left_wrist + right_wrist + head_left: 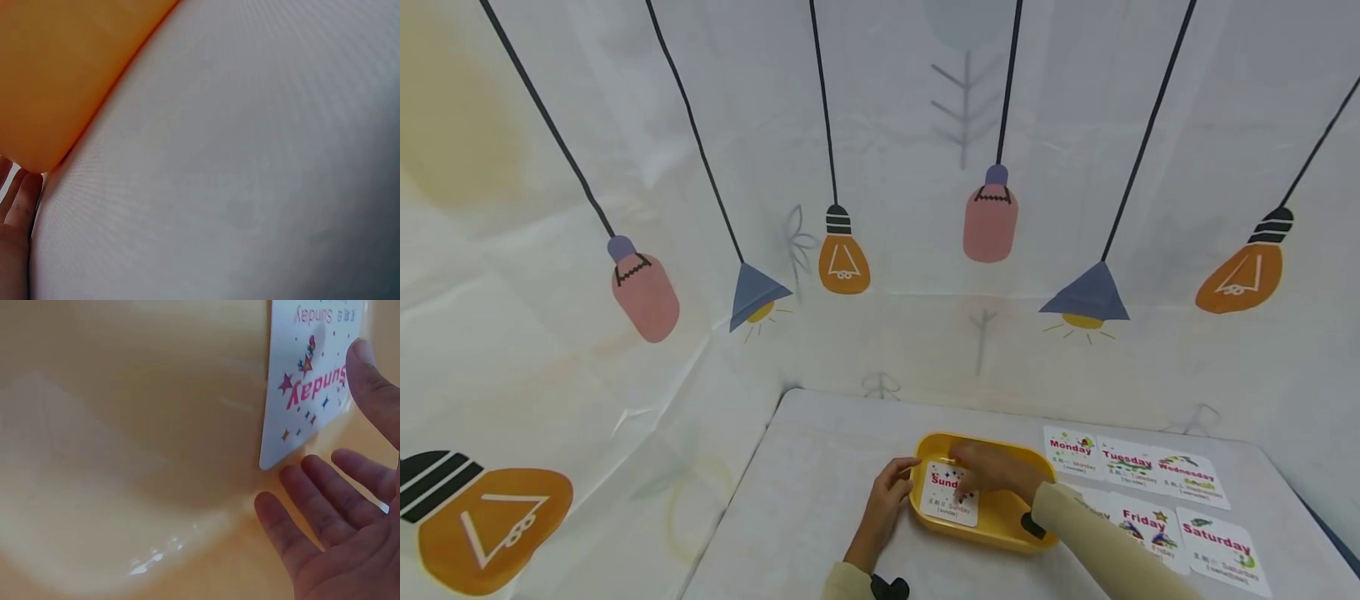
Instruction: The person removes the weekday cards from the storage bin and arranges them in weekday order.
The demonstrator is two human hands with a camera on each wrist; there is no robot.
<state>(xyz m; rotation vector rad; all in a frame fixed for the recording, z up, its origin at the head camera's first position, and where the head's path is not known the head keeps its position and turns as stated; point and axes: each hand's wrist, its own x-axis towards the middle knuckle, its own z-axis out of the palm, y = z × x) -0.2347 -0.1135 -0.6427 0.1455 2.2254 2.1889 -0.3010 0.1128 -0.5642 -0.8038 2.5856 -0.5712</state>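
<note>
A yellow tray point(1006, 510) stands on the white table, and a white card printed "Sunday" point(934, 504) lies in its left half. My right hand point(992, 467) reaches into the tray over this card. In the right wrist view its fingers are spread beside one edge of the Sunday card point(312, 394), with the thumb overlapping the card's face near the lettering. Against the tray's left side rests my left hand point(883, 504), its fingertips at the rim. The left wrist view shows its fairly straight fingers point(22, 200) at the corner of the tray.
Right of the tray lie two rows of weekday cards. Monday point(1070, 452), Tuesday point(1127, 463) and Wednesday point(1191, 479) form the back row. Friday point(1144, 533) and Saturday point(1221, 550) lie in front, beside a card partly covered by my right sleeve point(1101, 537). Lamp-printed white sheeting surrounds the table.
</note>
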